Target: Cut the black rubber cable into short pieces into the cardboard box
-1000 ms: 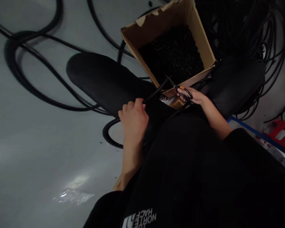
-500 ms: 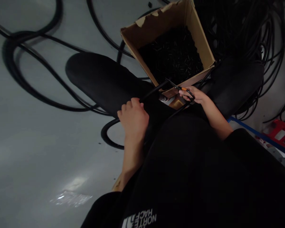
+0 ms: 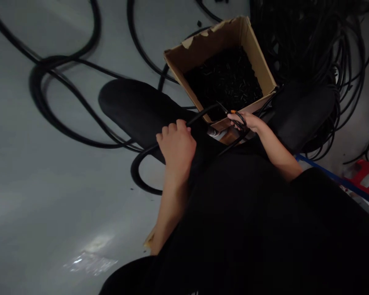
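Note:
My left hand (image 3: 177,144) is closed around a thick black rubber hose (image 3: 202,114), whose end reaches over the near edge of a cardboard box (image 3: 184,82). Behind the hand the hose bends into a loop over the floor. My right hand (image 3: 247,121) grips a pair of scissors (image 3: 237,116) with dark handles and orange parts. Their blades are at the hose's end, above the box; how far apart the blades stand is hard to make out. Inside the box lies a heap of short black cut pieces (image 3: 230,78).
Long black hose loops (image 3: 70,131) spread over the grey floor on the left. A large tangle of hose (image 3: 310,37) is at the upper right. A red plastic item (image 3: 364,176) and a blue bar (image 3: 326,170) lie to the right. Clear plastic film (image 3: 92,262) is at lower left.
The view has shifted, so the box and floor hoses appear lower. The hose between my hands now bows upward more, and the scissors remain at its end.

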Available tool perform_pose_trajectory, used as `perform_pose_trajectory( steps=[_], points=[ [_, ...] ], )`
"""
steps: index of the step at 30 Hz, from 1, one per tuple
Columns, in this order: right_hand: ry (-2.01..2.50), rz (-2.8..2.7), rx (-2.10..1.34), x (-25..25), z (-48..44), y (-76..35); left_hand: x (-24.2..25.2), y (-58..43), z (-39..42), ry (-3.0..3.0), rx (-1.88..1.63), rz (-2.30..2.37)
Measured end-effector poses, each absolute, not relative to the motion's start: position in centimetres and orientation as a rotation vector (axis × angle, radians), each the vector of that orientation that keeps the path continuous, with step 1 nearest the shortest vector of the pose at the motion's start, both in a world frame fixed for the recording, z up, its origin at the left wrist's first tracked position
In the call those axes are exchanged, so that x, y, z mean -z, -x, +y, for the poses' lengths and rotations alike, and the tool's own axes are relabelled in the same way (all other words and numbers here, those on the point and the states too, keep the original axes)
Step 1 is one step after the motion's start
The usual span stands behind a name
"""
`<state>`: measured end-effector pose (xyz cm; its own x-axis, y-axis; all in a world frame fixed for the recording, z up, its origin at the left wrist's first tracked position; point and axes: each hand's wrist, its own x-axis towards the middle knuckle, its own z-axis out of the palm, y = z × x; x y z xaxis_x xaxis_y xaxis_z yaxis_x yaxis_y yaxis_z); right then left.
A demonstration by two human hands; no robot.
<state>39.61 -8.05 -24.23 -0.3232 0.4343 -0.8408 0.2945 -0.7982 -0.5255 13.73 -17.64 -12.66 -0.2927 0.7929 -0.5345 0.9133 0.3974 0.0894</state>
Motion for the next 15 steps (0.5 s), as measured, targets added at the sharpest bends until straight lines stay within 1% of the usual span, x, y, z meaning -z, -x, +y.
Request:
perform_pose_trajectory(
  steps=[4,8,12,15],
  points=[
    [1.860,-0.712,-2.224,27.0,-4.7,-38.3,15.5,-14.0,-12.3,-1.579,0.323,2.099],
    [1.898,-0.403,-2.219,29.7,-4.0,-38.0,19.6,-13.9,-7.8,-1.685,0.378,1.989],
    [1.889,-0.277,-2.147,31.0,-5.0,-38.6,23.0,-14.0,-6.3,-1.702,0.343,1.915],
    [1.914,-0.234,-2.126,31.2,-5.3,-38.9,24.5,-14.4,-6.4,-1.690,0.325,1.902]
  ],
)
